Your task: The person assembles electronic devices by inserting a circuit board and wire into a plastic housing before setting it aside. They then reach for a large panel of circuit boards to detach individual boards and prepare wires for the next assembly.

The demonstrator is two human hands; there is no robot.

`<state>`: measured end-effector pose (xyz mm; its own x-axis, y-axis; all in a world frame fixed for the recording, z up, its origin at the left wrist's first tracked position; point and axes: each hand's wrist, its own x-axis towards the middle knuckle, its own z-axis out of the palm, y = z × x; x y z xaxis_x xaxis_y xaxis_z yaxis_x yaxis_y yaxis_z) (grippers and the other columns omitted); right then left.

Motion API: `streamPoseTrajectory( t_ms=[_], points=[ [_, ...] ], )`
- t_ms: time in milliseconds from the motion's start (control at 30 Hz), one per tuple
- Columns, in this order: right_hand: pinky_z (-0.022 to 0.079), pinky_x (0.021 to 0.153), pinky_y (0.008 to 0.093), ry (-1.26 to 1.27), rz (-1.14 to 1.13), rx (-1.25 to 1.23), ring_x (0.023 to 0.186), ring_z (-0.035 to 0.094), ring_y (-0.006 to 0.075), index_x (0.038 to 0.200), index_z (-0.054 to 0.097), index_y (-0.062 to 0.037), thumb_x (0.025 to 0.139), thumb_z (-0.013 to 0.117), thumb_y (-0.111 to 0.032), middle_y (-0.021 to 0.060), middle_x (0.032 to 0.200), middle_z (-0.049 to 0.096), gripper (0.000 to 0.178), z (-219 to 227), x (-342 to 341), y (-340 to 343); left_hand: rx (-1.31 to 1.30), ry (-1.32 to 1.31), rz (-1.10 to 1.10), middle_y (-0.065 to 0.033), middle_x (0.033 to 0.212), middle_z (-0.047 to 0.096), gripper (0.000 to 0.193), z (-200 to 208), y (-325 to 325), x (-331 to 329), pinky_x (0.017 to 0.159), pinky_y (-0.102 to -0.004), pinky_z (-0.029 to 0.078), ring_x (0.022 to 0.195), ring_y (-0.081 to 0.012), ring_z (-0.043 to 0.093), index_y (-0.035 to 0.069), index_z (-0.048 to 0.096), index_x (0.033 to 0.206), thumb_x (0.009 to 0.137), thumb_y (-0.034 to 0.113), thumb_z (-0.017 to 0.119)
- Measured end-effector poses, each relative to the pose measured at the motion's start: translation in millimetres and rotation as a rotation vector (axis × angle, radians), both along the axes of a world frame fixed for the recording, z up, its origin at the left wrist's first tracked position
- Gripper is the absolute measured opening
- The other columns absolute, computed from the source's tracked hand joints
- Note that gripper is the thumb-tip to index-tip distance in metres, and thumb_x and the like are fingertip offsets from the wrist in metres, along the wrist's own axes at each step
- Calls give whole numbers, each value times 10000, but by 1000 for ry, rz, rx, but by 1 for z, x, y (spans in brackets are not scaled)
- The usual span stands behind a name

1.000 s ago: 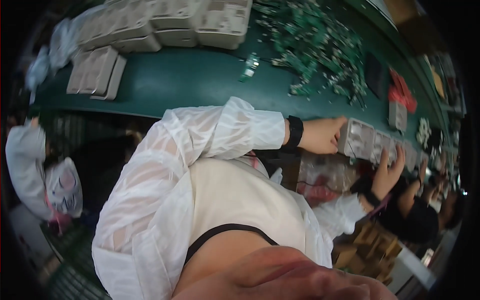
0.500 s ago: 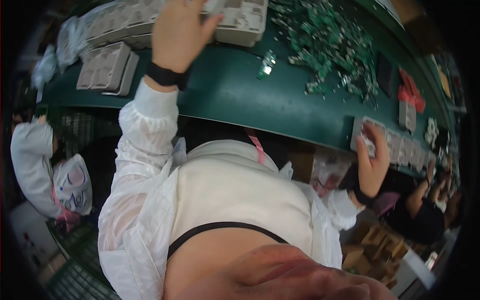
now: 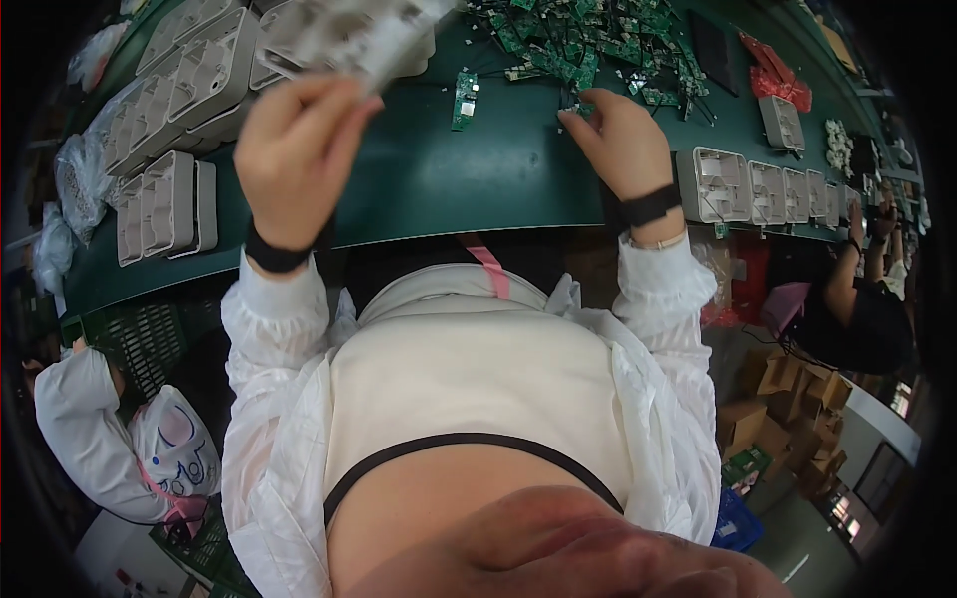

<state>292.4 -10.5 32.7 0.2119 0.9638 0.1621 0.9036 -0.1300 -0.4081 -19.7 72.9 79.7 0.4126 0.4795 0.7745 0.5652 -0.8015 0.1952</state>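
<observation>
My left hand (image 3: 294, 154) is raised over the left part of the green table, its thumb and fingers pinching the near end of a pale grey plastic housing (image 3: 374, 45). That housing is smeared by motion and tilted. At the near edge of a heap of green circuit boards (image 3: 558, 45), my right hand (image 3: 628, 145) has its thumb and forefinger closed on a small circuit board (image 3: 577, 108), mostly hidden by the fingers. A single circuit board (image 3: 465, 100) lies on the table between the two hands.
Stacked grey housings (image 3: 184, 85) fill the far left, with another small stack (image 3: 159, 209) nearer me. A row of housings (image 3: 718, 184) runs along the right front edge. A red bag (image 3: 778, 75) and black tray (image 3: 713, 50) lie far right. Co-workers sit on both sides.
My left hand has moved down and left, now with a housing in it. My right hand has gone from the right-hand housing row up and left to the heap of circuit boards.
</observation>
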Motion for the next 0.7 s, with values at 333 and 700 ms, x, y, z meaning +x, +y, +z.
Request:
streamPoseTrajectory(
  t_ms=[333,700],
  points=[
    [567,721,460,-249,-61,-10,827,705,364,1009,780,-135,875,724,-260,119,871,736,192,6,20,3,-372,184,-494,1,932,716,224,-33,-63,-10,638,-351,478,748,-214,617,103,768,933,732,104,868],
    [557,674,430,-433,63,92,787,701,332,934,759,-100,891,698,-170,101,851,712,102,-2,50,-53,-373,201,-533,11,919,696,198,-66,-63,6,660,-348,487,782,-212,619,117,770,954,772,133,844]
  ],
)
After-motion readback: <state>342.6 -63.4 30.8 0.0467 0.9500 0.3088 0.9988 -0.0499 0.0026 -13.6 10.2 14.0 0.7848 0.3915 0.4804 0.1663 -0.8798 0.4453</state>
